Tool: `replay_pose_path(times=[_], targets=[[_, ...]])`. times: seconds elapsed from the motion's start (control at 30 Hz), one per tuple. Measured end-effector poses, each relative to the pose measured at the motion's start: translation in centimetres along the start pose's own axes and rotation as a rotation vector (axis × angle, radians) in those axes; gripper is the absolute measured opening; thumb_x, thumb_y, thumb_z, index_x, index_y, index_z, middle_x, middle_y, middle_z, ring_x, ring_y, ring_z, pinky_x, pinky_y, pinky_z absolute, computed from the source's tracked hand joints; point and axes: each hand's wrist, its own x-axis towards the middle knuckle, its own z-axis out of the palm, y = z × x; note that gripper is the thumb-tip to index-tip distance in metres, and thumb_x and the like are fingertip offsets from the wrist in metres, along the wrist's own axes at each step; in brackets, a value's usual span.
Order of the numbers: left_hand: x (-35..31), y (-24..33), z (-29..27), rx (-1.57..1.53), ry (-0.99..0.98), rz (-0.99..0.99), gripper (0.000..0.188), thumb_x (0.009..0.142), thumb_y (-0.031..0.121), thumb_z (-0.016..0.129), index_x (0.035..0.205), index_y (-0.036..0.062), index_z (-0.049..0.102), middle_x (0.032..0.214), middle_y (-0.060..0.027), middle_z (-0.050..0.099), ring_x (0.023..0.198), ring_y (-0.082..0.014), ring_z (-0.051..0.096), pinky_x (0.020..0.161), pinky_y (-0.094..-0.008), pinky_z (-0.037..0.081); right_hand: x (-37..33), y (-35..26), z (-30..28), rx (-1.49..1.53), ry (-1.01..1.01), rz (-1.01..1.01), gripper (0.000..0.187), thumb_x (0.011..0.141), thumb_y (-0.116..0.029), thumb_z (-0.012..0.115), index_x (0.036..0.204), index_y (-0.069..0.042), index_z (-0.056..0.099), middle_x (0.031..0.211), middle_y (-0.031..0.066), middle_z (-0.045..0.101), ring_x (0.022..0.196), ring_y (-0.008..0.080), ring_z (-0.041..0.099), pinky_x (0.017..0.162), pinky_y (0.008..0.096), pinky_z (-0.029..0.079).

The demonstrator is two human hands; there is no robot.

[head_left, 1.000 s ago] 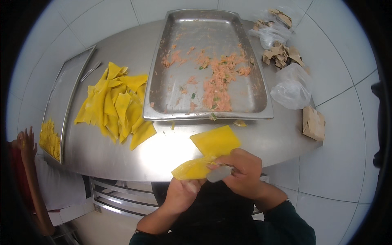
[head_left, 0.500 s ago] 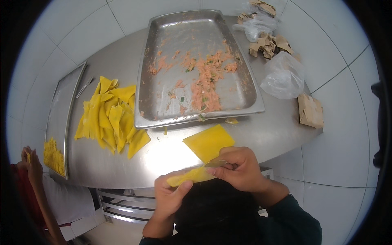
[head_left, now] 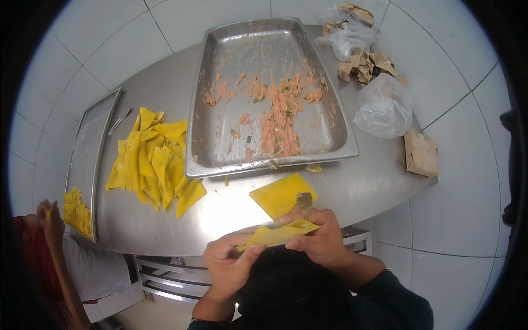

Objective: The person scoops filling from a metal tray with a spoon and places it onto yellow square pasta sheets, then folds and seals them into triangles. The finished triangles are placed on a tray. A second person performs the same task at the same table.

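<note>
Between my two hands, over the table's near edge, a yellow dough wrapper [head_left: 275, 235] is stretched and partly folded. My left hand [head_left: 226, 264] pinches its left end, thumb on the near side. My right hand [head_left: 325, 239] grips the right end and also keeps hold of a flat metal utensil, perhaps a spreader, whose smeared blade [head_left: 304, 199] points away from me. Just beyond the hands lie flat square yellow wrappers [head_left: 278, 192]. Farther off stands a deep steel pan [head_left: 220, 159] with pinkish filling [head_left: 281, 126] flecked with green; whether any filling is inside the held wrapper is hidden.
Left of the pan is a heap of yellow dough pieces [head_left: 146, 159], with a fork [head_left: 119, 121] behind. A shallow tray [head_left: 99, 148] holds crinkled yellow pieces. A co-worker's hands [head_left: 49, 217] are beside it. Plastic bag [head_left: 385, 107], torn brown paper [head_left: 363, 66] and a brown packet [head_left: 421, 153] sit right.
My right hand has turned so the utensil's blade points away from the wrapper, and its fingers have taken the wrapper's right end. The wrapper is now spread wider between both hands.
</note>
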Motion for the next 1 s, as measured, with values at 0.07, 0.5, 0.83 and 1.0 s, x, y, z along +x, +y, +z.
replay_pose_path(times=[0.07, 0.5, 0.83, 1.0], targets=[[0.0, 0.2, 0.5, 0.029, -0.035, -0.031, 0.029, 0.09, 0.015, 0.077, 0.108, -0.007, 0.07, 0.091, -0.0164, 0.074, 0.079, -0.0166, 0.07, 0.075, -0.0267, 0.055, -0.4, 0.5, 0.1, 0.112, -0.043, 0.017, 0.023, 0.087, -0.011, 0.08, 0.105, 0.002, 0.075, 0.098, 0.0089, 0.075, 0.086, 0.009, 0.063, 0.078, 0.0241, 0.049], [0.2, 1.9, -0.2, 0.23, -0.106, -0.034, 0.018, 0.089, 0.005, 0.074, 0.104, -0.0042, 0.075, 0.087, -0.0125, 0.075, 0.073, -0.011, 0.065, 0.067, -0.0233, 0.05, -1.2, 0.3, 0.5, -0.252, -0.011, -0.162, 0.016, 0.088, -0.011, 0.078, 0.099, 0.002, 0.076, 0.095, 0.0072, 0.065, 0.085, 0.0121, 0.062, 0.073, 0.0238, 0.048], [1.4, 3.9, -0.8, 0.276, -0.339, -0.106, 0.017, 0.09, 0.003, 0.071, 0.106, 0.0028, 0.077, 0.097, -0.0095, 0.077, 0.085, -0.0178, 0.074, 0.077, -0.0274, 0.056, -1.3, 0.4, -0.5, -0.658, -0.083, -0.341, 0.017, 0.076, -0.004, 0.082, 0.092, -0.002, 0.078, 0.085, 0.0116, 0.071, 0.071, 0.0201, 0.068, 0.065, 0.0273, 0.052], [3.4, 6.3, -3.8, 0.567, -0.226, 0.028, 0.014, 0.088, 0.008, 0.074, 0.101, 0.0032, 0.078, 0.091, -0.0114, 0.077, 0.079, -0.0191, 0.075, 0.074, -0.0286, 0.057, -1.3, -0.4, -0.8, -0.602, 0.026, -0.277, 0.021, 0.072, -0.003, 0.084, 0.091, -0.001, 0.076, 0.078, 0.008, 0.068, 0.066, 0.0133, 0.062, 0.058, 0.0236, 0.046]])
